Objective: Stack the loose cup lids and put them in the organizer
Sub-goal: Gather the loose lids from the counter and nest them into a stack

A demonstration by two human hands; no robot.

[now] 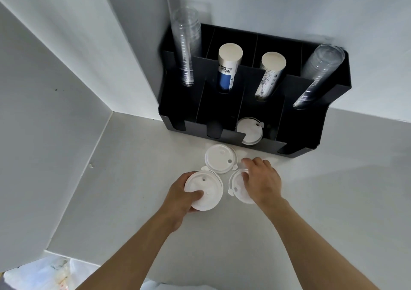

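My left hand [181, 197] grips a small stack of white cup lids [205, 188], thumb pressed on top. My right hand [262, 182] lies palm down over another white lid [236, 186] on the counter, fingers curled at its far edge. A third loose lid [219, 159] lies flat just beyond both hands. The black organizer [311, 138] stands against the wall, and white lids [250, 130] sit in its third front slot.
Stacks of clear cups [185, 45] [318, 74] and paper cups [229, 67] [270, 74] stand in the organizer's back slots. Walls enclose the white counter [333, 200] at the left and back. A plastic bag [40, 274] lies below the counter's left edge.
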